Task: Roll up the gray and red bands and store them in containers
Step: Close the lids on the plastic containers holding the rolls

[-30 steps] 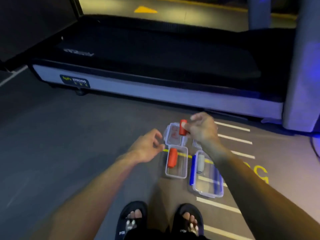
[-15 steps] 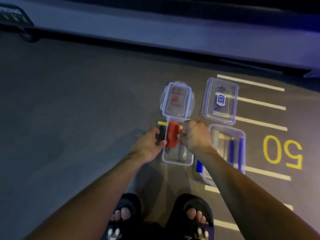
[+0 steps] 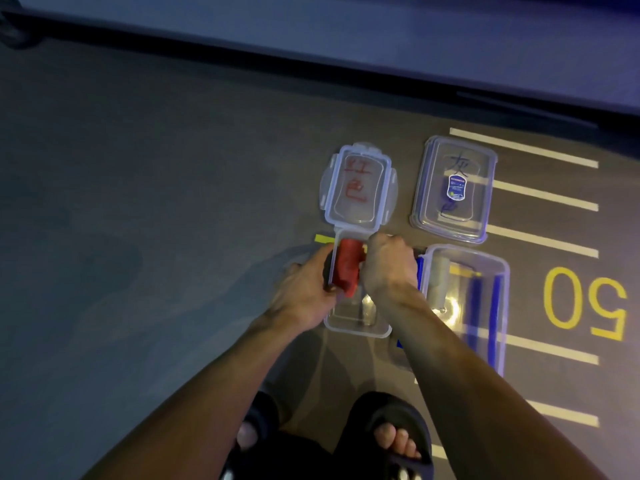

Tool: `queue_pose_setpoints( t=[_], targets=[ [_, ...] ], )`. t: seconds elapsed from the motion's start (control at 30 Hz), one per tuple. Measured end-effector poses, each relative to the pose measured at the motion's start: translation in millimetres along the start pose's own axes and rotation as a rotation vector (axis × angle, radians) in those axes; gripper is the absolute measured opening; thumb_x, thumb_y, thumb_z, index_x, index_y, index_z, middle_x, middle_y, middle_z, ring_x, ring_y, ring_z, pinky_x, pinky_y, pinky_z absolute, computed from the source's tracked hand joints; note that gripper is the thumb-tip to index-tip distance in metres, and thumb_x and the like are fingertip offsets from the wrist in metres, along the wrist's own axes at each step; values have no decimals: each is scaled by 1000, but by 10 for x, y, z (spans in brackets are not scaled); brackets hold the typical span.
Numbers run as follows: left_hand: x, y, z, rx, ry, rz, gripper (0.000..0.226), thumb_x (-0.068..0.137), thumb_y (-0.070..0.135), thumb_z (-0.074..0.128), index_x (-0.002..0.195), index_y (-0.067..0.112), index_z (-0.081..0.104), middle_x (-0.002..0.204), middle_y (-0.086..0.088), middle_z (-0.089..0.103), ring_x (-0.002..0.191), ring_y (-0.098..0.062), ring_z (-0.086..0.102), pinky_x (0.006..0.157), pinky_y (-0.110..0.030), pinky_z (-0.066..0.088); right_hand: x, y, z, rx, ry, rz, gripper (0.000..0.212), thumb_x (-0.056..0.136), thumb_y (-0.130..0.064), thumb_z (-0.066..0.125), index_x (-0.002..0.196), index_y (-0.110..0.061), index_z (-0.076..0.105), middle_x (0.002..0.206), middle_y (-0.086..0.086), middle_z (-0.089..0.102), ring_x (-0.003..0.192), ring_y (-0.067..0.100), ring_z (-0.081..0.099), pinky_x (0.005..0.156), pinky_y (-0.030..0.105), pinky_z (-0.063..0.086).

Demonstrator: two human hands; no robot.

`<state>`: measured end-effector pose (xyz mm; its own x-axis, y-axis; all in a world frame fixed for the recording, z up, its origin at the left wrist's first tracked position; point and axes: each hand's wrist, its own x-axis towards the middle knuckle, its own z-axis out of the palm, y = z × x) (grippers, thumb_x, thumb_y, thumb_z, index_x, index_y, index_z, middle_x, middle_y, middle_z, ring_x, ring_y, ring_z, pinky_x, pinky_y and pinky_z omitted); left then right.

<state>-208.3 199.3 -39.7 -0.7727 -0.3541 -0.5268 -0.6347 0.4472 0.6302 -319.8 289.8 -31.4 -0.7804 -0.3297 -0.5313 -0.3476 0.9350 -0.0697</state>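
Sandals [image 3: 398, 441]: black, open-toed, nearest the camera at the bottom edge; toes show in both.
Floor [image 3: 156, 237]: dark grey, with white stripes and a yellow "50" [image 3: 585, 303] painted on the right.
Small container [image 3: 356, 323]: clear plastic, open, on the floor just ahead of the feet; its near half is bare.
Left hand [image 3: 304, 289]: curled against the container's left wall, fingers closed round its rim beside the red rolls.
Right hand [image 3: 388, 268]: fingers bent down into the container, pressing on the red rolls from the right — it hides their right side, so whether it grips them cannot be told.
Red rolls [image 3: 348, 268]: rolled red bands, lying in the far half of the small container between the two hands.
Large container [image 3: 467, 299]: clear with blue clips, just right of the small one; right forearm crosses its near left corner.
Grey roll [image 3: 441, 278]: rolled grey band inside the large container, along its left wall.
Left lid [image 3: 358, 185]: clear, red handwriting — lies touching the small container's far end.
Right lid [image 3: 453, 188]: clear, dark handwriting and a blue sticker, beyond the large container.
Treadmill base [image 3: 346, 32]: pale edge across the far side.
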Motion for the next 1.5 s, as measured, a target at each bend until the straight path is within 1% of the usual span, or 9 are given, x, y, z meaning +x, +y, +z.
queue_pose_setpoints(
  t=[0.3, 0.47, 0.6, 0.73, 0.8, 0.97, 1.1, 1.27, 1.5],
  targets=[
    [1, -4, -6, -21, -9, -7, 72, 84, 31, 73, 143, 49, 37, 76, 11, 56, 94, -22, 65, 82, -36, 52, -68, 19, 6, 82, -80, 33, 29, 102, -8, 52, 129, 2, 53, 127, 19, 62, 115, 34, 65, 90, 38, 54],
    [-103, -41, -52, 21, -21, -22, 78, 85, 37, 76, 146, 54, 31, 106, 8, 70, 104, -18, 64, 91, -35, 53, -34, 77, -34, 189, -266, 36, 31, 93, -16, 66, 122, -5, 63, 122, 17, 66, 110, 36, 67, 91, 44, 58],
    [-85, -83, -61, 76, -56, -41, 74, 81, 51, 71, 140, 58, 28, 106, 5, 71, 106, -24, 65, 92, -42, 54, -28, 141, -143, 250, -348, 72, 29, 97, -9, 56, 125, -1, 60, 122, 19, 67, 112, 39, 67, 95, 48, 57],
    [-18, -177, -145, 14, -154, -94, 64, 83, 48, 65, 141, 52, 38, 75, 17, 68, 75, -11, 69, 86, -38, 58, 1, 206, -191, 259, -408, 56, 24, 94, -12, 57, 117, -11, 65, 108, 10, 71, 100, 30, 71, 90, 46, 60],
    [37, -298, -160, -28, -156, -138, 63, 79, 53, 58, 139, 53, 38, 75, 17, 72, 68, -7, 70, 84, -37, 59, 26, 241, -212, 271, -433, 51, 22, 92, -11, 60, 113, -15, 67, 100, 6, 72, 82, 26, 75, 79, 46, 64],
    [339, -430, -189, -220, 10, -206, 21, 96, 24, 61, 115, 32, 63, 75, 9, 74, 52, -10, 63, 64, -26, 54, 266, 357, -396, 478, -207, 94, 16, 95, -18, 58, 105, -19, 70, 97, 7, 73, 82, 28, 73, 77, 42, 63],
    [775, -232, -319, -423, 81, -257, 18, 96, 10, 62, 106, 25, 61, 99, -7, 70, 64, -18, 62, 59, -27, 50, 537, 321, -453, 544, 40, 103, 27, 95, -17, 55, 116, -27, 69, 112, 1, 70, 100, 26, 68, 81, 32, 54],
    [1115, 12, -393, -703, 35, -402, 28, 98, 12, 62, 124, 13, 50, 95, -13, 71, 68, -19, 67, 52, -29, 57, 651, 287, -343, 412, -101, 115, 46, 98, -17, 58, 142, -30, 54, 139, 7, 57, 118, 27, 62, 102, 43, 53],
    [1169, 95, -306, -824, 24, -407, 9, 95, 22, 71, 94, 15, 66, 69, 1, 60, 44, -5, 51, 43, -19, 48, 731, 373, -145, 484, -88, 114, 41, 98, -18, 53, 132, -38, 61, 133, 5, 60, 111, 23, 62, 97, 41, 56]
  ],
)
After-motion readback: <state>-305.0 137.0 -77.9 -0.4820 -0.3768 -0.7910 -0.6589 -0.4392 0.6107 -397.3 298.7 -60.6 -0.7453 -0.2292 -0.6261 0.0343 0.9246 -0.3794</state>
